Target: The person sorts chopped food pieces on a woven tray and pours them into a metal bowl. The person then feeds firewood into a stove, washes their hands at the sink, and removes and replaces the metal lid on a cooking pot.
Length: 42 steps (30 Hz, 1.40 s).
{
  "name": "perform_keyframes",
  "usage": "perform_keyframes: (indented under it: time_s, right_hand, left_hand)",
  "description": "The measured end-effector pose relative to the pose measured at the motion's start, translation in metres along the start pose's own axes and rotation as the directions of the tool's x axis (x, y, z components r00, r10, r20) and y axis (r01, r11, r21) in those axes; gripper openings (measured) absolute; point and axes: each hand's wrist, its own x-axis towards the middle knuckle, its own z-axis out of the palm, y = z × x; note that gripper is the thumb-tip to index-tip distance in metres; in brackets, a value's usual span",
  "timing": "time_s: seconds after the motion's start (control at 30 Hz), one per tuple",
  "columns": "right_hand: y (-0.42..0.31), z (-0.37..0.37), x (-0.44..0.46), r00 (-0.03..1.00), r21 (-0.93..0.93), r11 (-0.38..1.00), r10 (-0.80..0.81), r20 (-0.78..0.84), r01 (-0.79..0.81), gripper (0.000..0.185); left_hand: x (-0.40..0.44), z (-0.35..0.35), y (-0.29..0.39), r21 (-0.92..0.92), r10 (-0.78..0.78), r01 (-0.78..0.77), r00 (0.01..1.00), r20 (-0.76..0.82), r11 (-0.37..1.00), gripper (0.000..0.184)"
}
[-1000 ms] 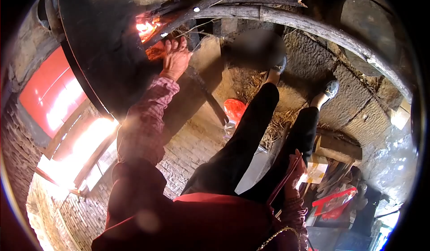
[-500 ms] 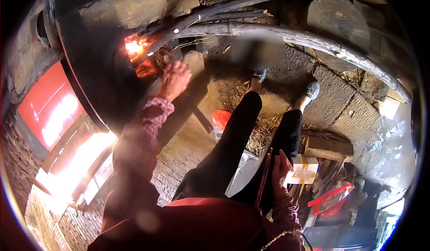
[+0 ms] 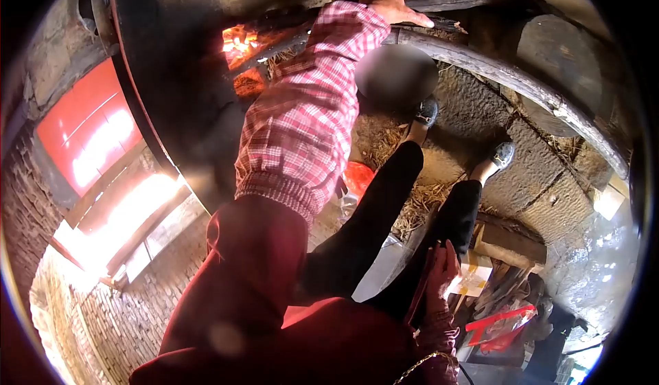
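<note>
My left hand (image 3: 392, 4) reaches across to the upper branch (image 3: 453, 2), with the branch coming out between its thumb and fingers. The palm side is hidden. Below it, a thicker pale pole (image 3: 494, 71) runs in a curve to the right. The wood's other end lies by the fire (image 3: 240, 45), which glows in a dark stove opening. Down by my right thigh, my right hand (image 3: 443, 275) has its fingers close together against a narrow dark red object (image 3: 420, 289). What that object is, I cannot make out; part of the grip is hidden.
A black stove side (image 3: 175, 62) stands at the left. Dry straw (image 3: 419, 210) lies between my legs, and a red bag (image 3: 357, 177) sits by my left leg. At the right are a cardboard box (image 3: 473, 275) and split wood. A round blurred spot covers part of the view.
My left hand has moved from in front of the fire up and right onto the branch, its arm stretched out. The view has shifted slightly. My right hand stays by the thigh.
</note>
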Motion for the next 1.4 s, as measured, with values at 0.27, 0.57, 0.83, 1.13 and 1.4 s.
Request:
perform_keyframes:
  time_s: [0.27,0.57,0.83,1.13,1.4]
  right_hand:
    - [-0.007,0.0,0.004,0.999,0.034,0.999,0.034,0.006,-0.034,0.025]
    - [0.021,0.01,-0.005,0.976,0.279,0.941,0.211,-0.044,-0.191,0.024]
    - [-0.002,0.0,-0.002,0.989,0.092,0.986,0.143,-0.044,-0.138,0.024]
    - [0.0,-0.014,0.001,0.999,-0.135,0.99,0.026,-0.044,-0.032,0.024]
    - [-0.037,-0.042,0.138,0.96,0.519,0.831,0.272,-0.06,-0.203,0.036]
  left_hand:
    - [-0.112,-0.1,0.069,0.359,0.161,-0.141,0.987,-0.026,0.923,0.092]
    - [-0.15,-0.087,0.023,0.394,0.325,-0.205,0.907,-0.268,0.896,0.085]
    - [-0.149,-0.116,0.002,0.565,0.527,-0.246,0.744,-0.411,0.788,0.067]
    - [-0.136,-0.13,0.012,0.622,0.452,-0.106,0.781,-0.43,0.775,0.053]
    - [-0.14,-0.106,0.018,0.583,0.463,-0.167,0.788,-0.406,0.795,0.043]
